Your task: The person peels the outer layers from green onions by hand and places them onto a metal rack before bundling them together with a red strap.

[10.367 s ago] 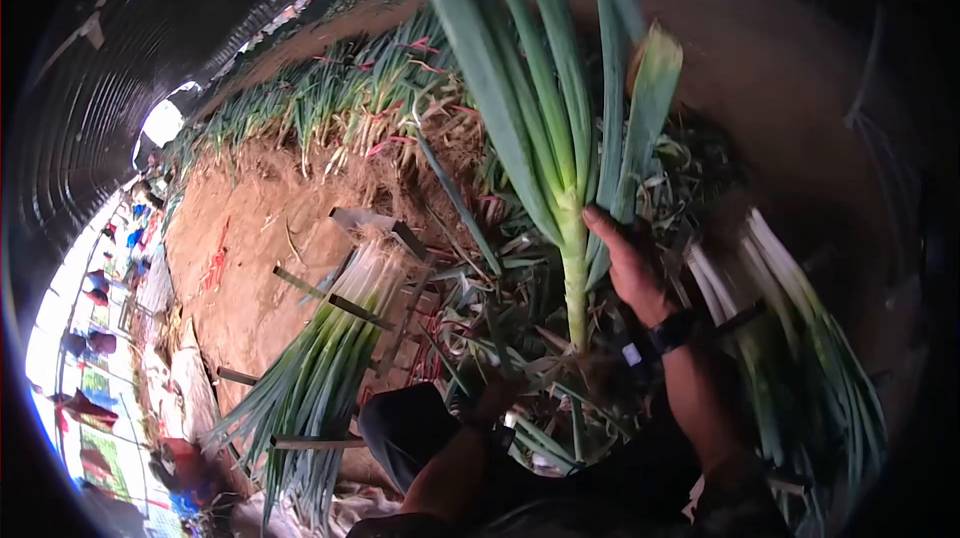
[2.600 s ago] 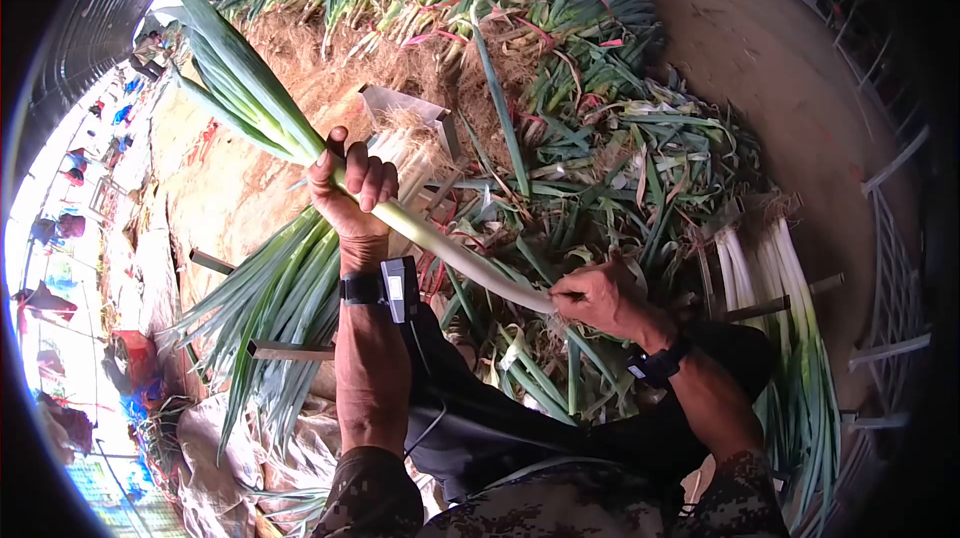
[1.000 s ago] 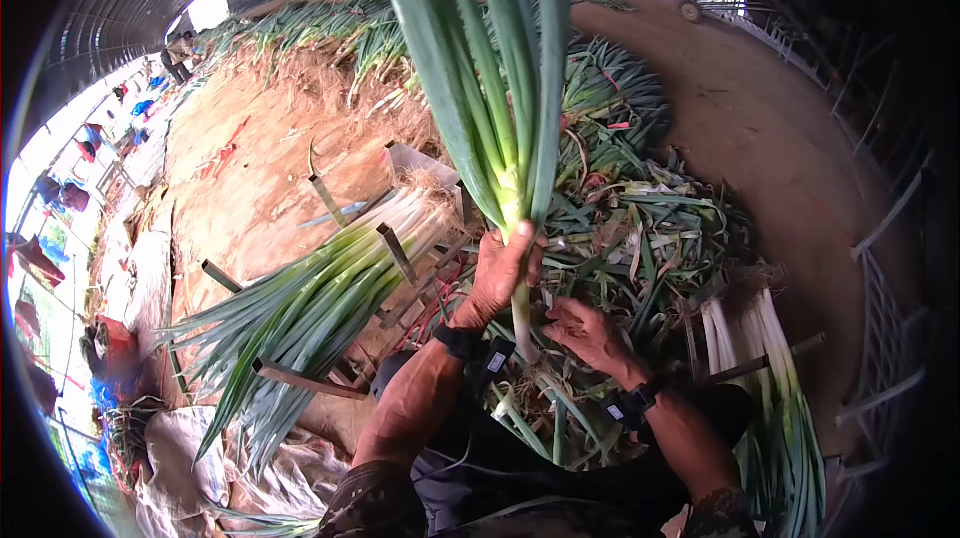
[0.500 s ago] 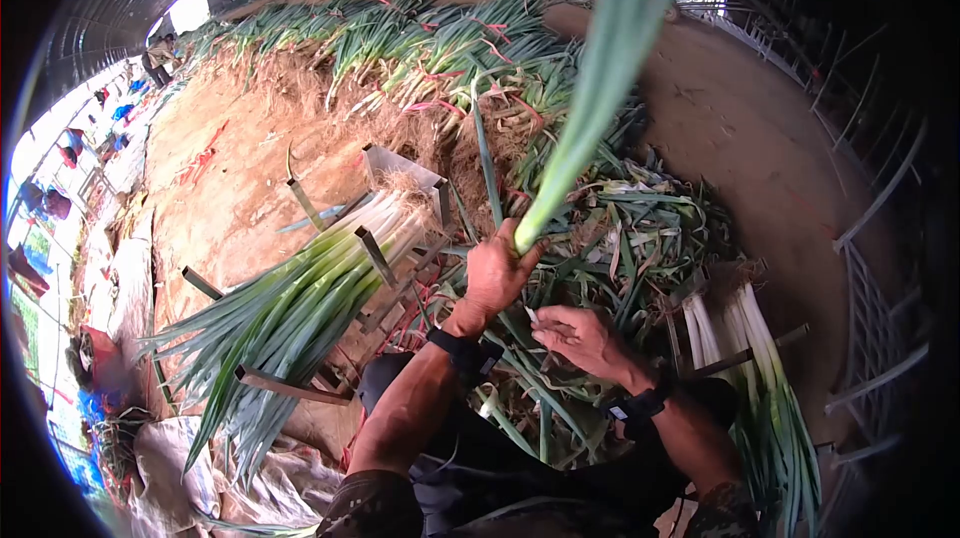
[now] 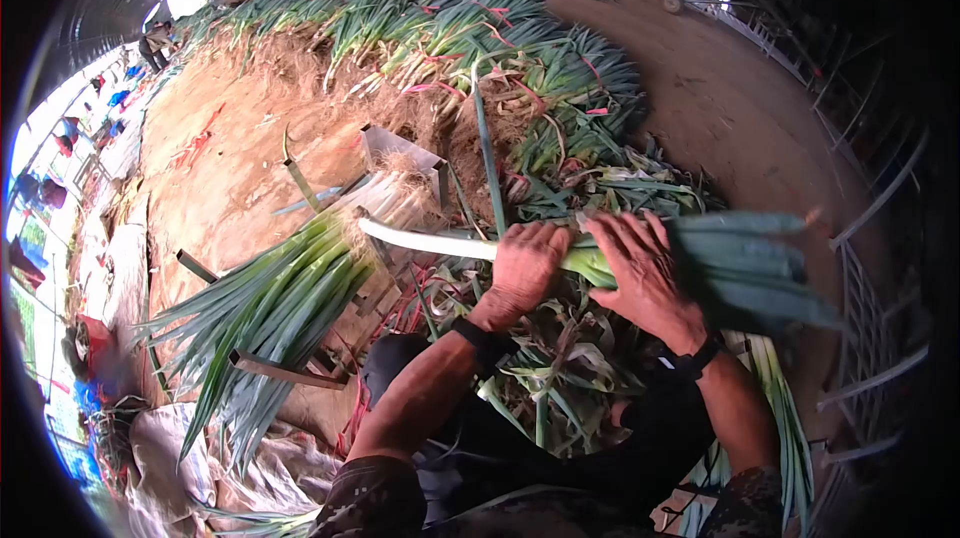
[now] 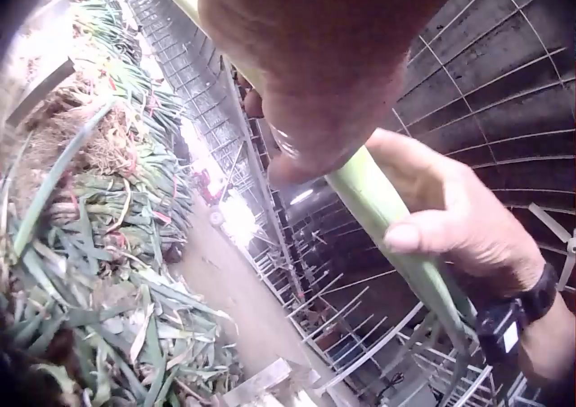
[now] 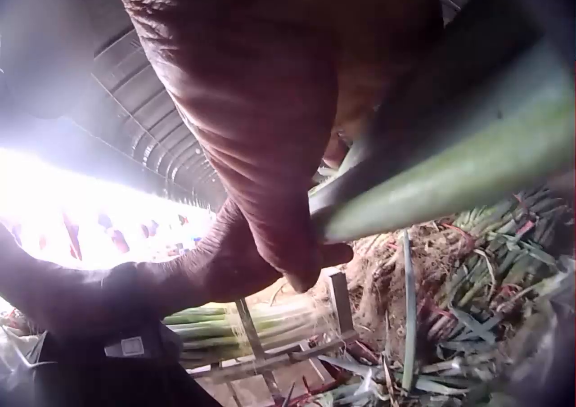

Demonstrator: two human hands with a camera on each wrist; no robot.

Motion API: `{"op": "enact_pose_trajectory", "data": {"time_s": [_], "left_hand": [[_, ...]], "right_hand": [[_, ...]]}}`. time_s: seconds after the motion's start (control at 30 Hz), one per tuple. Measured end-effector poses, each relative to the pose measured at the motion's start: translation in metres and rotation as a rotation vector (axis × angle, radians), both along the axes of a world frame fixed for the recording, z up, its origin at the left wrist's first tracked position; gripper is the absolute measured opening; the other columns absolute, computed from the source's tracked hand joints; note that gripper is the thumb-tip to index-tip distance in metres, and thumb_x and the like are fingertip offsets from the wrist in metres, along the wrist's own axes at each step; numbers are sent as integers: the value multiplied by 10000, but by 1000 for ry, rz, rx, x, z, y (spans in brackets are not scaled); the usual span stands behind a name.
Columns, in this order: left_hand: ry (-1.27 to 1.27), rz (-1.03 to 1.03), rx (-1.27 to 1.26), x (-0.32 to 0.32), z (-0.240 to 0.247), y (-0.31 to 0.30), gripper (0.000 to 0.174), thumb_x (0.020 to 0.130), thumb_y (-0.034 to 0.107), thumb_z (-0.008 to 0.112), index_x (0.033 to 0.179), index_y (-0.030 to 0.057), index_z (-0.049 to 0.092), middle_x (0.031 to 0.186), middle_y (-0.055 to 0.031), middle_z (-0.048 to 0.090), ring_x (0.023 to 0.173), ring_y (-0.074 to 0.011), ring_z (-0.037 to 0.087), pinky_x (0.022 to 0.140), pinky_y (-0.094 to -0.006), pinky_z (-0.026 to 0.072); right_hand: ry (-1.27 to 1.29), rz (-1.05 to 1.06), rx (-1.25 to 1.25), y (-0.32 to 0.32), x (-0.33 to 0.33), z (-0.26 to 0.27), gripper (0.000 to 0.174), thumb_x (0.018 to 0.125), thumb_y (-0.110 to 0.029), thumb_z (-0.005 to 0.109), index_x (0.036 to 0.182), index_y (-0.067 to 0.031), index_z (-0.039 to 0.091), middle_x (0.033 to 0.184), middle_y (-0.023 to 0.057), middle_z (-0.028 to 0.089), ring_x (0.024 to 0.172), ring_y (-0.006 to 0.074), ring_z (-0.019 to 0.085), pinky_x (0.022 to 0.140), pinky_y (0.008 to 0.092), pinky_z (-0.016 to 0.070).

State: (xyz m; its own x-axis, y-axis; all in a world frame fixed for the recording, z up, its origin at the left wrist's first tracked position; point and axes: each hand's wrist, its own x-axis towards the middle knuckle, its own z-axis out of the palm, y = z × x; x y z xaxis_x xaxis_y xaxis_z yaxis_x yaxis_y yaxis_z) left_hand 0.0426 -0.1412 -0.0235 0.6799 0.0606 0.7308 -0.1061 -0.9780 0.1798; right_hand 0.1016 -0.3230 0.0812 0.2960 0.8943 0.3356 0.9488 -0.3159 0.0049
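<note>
In the head view, one large green onion lies crosswise in front of the person, its bare white stalk [image 5: 425,238] pointing left. The left hand [image 5: 530,263] grips it around the middle. Right beside it, the right hand [image 5: 645,273] wraps the base of the green leaves [image 5: 750,258], which fan out to the right, blurred. From the left wrist, the right thumb [image 6: 409,236] shows across the pale green stem [image 6: 369,195], the fingers behind it. The right wrist view has the green leaf [image 7: 450,173] running out from under the hand.
A metal rack [image 5: 275,373] at left holds a bundle of green onions [image 5: 290,288], roots toward the back. More onions [image 5: 775,388] lie by the right knee. Stripped leaves [image 5: 560,338] pile between the legs; tied onion bunches [image 5: 420,38] line the ground ahead.
The onion has swung from leaves pointing up and away to lying crosswise, leaves right and white end left. The right hand has moved up from below the left hand onto the leaf base.
</note>
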Motion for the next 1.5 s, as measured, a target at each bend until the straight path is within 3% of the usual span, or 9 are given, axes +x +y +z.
{"op": "enact_pose_trajectory", "data": {"time_s": [0.23,0.43,0.67,0.83,1.03,1.07,1.17,1.4,1.5], "left_hand": [[3,-137,41,3,-22,-6,447,588,256,739,988,95,620,916,-68,616,896,-264,620,777,-384,466],[82,-141,111,2,-35,-16,376,697,218,664,1043,83,611,900,-57,607,920,-246,623,795,-388,473],[104,-159,29,0,-39,-23,636,672,248,698,1272,80,570,1039,-75,666,941,-259,636,801,-400,484],[218,-218,67,8,-46,-12,574,625,283,748,1165,116,645,1057,-55,668,1056,-238,621,903,-402,457],[492,59,12,9,-49,35,527,716,226,694,1235,152,646,1098,-64,652,1142,-230,574,1034,-506,323],[394,101,50,15,-66,48,306,797,195,642,1098,152,679,1005,-46,644,1061,-239,598,1030,-549,320],[415,198,31,9,-65,79,397,758,252,703,1144,167,672,1082,-51,635,1185,-216,532,1100,-654,244],[730,452,-437,2,-71,120,478,891,447,628,1282,172,630,1004,-207,717,999,-385,682,935,-517,475],[883,424,-519,1,-131,176,423,936,466,498,1124,153,711,1060,-178,708,1014,-384,673,829,-481,533]], "right_hand": [[63,-90,-196,-15,3,-34,935,647,-290,860,1432,-60,407,1328,132,533,1254,306,481,1111,522,308],[193,-148,-227,-18,10,-54,870,619,-328,817,1369,-32,487,1213,162,569,1158,342,511,1048,485,371],[336,-159,-238,-20,15,-58,724,633,-341,797,1242,-16,579,1114,178,601,1075,367,551,977,471,435],[239,-135,-152,-29,14,-60,696,647,-301,781,1270,-64,582,1061,172,611,1030,374,561,944,472,452],[119,-233,-151,-80,23,-20,627,617,-211,749,1228,-129,634,1056,102,611,1063,333,544,968,484,423],[121,-287,-186,-93,23,-14,625,614,-203,744,1226,-131,641,1057,90,612,1062,325,541,974,482,421],[99,-323,-207,-135,25,-3,613,637,-224,756,1235,-138,652,1074,82,614,1068,309,539,992,453,403],[185,-404,-216,-216,19,6,641,610,-198,785,1231,-113,651,1107,101,607,1128,320,550,1119,448,338],[297,-497,-134,-259,28,-2,619,615,-140,767,1220,-69,655,1084,130,602,1105,322,571,1057,411,425]]}}
